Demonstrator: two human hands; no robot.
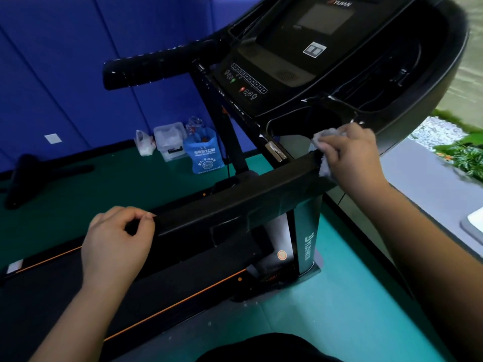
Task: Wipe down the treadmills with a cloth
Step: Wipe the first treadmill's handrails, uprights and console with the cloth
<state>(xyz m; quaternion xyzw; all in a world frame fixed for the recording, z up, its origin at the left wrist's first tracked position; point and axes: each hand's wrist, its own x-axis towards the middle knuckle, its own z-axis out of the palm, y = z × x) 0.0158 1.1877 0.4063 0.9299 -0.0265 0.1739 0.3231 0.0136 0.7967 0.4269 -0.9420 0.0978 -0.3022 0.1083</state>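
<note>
A black treadmill (pixel 392 74) fills most of the view, seen from above and from its right side. A green floor (pixel 339 309) is spread beneath it, and a blue padded wall (pixel 65 61) is seen behind it. The dark running belt (pixel 65 296), edged with orange lines, is laid across the lower left. At the top, a console (pixel 287 64) with a dark screen (pixel 325 19) and a row of small buttons (pixel 245 82) is tilted toward the viewer. A grey ledge (pixel 423 184) is seen at the right, with green plants (pixel 462 155) beyond it.

Two black handrails are carried out from the console: the far handrail (pixel 162 66) at the upper left, and the near handrail (pixel 235 199) across the middle, held up by an upright post (pixel 305 231).

The free end of the near handrail is gripped by the left hand (pixel 117 244), its fingers curled round the end and the thumb tip laid on the top edge. The other end, where the rail meets the console, is covered by the right hand (pixel 352 155). A crumpled grey cloth (pixel 328 134) is clutched in its curled fingers and pressed against the rail, with cloth showing above and below the knuckles.

By the wall, a blue bag (pixel 205 155), a clear plastic box (pixel 170 139) and a white plastic bag (pixel 143 143) are set together on the floor.
</note>
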